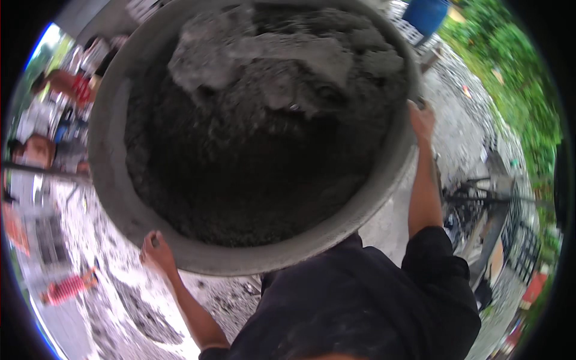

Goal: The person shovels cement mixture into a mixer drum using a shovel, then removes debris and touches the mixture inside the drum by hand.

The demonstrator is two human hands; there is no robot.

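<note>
In front of my body is a large round drum (108, 144), grey and crusted, that looks like a concrete mixer's drum with its mouth facing me. Lumpy grey concrete (288, 57) clings inside along the far side, while the hollow below it is dark. My left hand (159, 252) is closed on the near left part of the rim, its thumb showing on top. Farther away, on the right side, my right hand (423, 120) also grips the rim. The fingers of both hands are partly hidden by the rim.
Several people (69, 87) are at the left, and a person in a red top (66, 289) is farther off. A blue barrel (426, 15) stands at the far right near green plants (510, 72). Dark metal scrap and a crate (522, 249) lie to the right.
</note>
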